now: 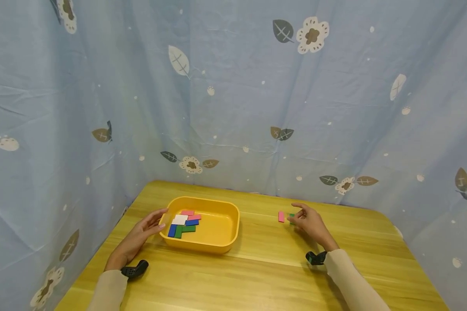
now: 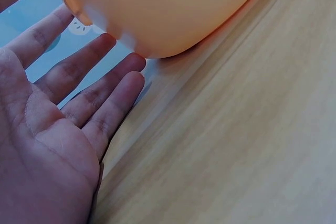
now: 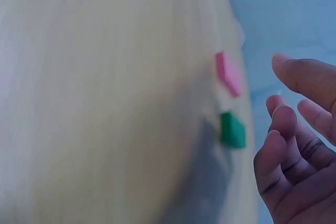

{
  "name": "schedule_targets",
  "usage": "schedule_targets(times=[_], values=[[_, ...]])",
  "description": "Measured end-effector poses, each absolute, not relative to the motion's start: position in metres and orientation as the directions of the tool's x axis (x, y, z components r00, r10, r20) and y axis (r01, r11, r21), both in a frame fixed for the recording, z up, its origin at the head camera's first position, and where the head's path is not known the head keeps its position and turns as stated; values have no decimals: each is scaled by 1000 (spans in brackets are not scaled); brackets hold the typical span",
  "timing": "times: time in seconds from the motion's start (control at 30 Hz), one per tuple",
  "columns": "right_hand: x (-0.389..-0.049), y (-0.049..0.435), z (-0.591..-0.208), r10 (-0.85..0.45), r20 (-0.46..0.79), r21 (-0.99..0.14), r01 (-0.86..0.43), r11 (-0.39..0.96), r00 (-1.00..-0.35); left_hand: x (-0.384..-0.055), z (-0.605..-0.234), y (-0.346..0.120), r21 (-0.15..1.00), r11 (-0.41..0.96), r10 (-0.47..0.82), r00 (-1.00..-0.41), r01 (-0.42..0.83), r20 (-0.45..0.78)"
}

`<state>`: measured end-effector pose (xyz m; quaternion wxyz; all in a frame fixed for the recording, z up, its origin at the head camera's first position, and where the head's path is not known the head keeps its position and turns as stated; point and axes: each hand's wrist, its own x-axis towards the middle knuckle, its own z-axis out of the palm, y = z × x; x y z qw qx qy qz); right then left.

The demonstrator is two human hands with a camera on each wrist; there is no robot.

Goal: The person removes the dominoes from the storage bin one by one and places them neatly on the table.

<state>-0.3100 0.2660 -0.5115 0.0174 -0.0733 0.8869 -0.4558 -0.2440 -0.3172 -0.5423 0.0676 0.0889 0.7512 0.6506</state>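
Observation:
At the left end of a yellow plastic tray (image 1: 233,248), my left hand (image 1: 142,231) has its fingers relaxed and spread, with fingertips right at the rim. The left wrist view shows those fingers (image 2: 79,74) nearly straight beside the tray's outer wall (image 2: 173,9). Inside the tray, several flat blocks lie together: a white block (image 1: 180,219), pink, blue and green ones. My right hand (image 1: 311,224) hovers over a green block (image 3: 232,130), thumb and fingers apart, holding nothing. Just left of it on the table lies a pink block (image 1: 281,217).
A wooden table (image 1: 233,285) with rounded far corners carries everything. Behind and to the left hangs a light blue curtain (image 1: 233,108) patterned with leaves and flowers, close to the table's edge. Both wrists wear a black device (image 1: 135,270).

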Motion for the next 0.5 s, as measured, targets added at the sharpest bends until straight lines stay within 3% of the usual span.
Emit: schedule_targets(times=[0.5], values=[[-309,209,-472,-247,115,-831,-230,507,-962,-244,-539,-316,992,127,210,-978,12,-15]])
